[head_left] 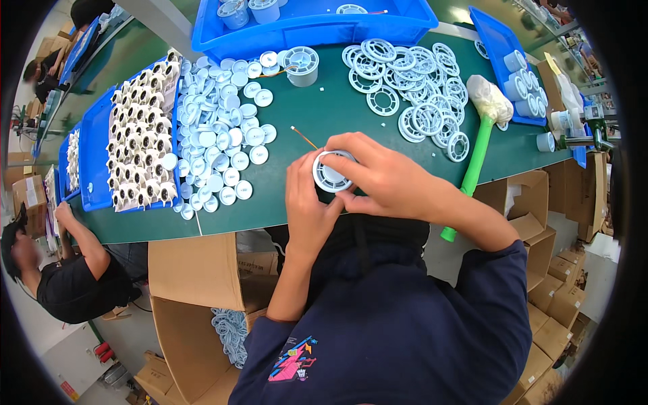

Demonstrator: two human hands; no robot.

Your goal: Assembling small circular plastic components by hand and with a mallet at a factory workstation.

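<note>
At the table's front edge, both my hands are closed around a light-blue round plastic housing (332, 177) with a slotted rim and a plain middle. My left hand (305, 192) grips its left side. My right hand (378, 172) holds the right side, its fingers bent over the top and its thumb at the near rim. A thin orange wire (305, 138) with a white plug sticks out beyond my left fingers. The housing's underside is hidden by my hands. Farther off, a similar cup-shaped housing (302, 71) with an orange wire stands upright.
Left lie many light-blue discs (216, 142) and white fan wheels (143, 131) on a blue tray. Slotted rings (425, 84) heap up right of centre. A green-handled mallet (478, 155) with a wrapped head overhangs the edge. Blue bins (317, 30) hold cups. Another person (88, 273) works at left.
</note>
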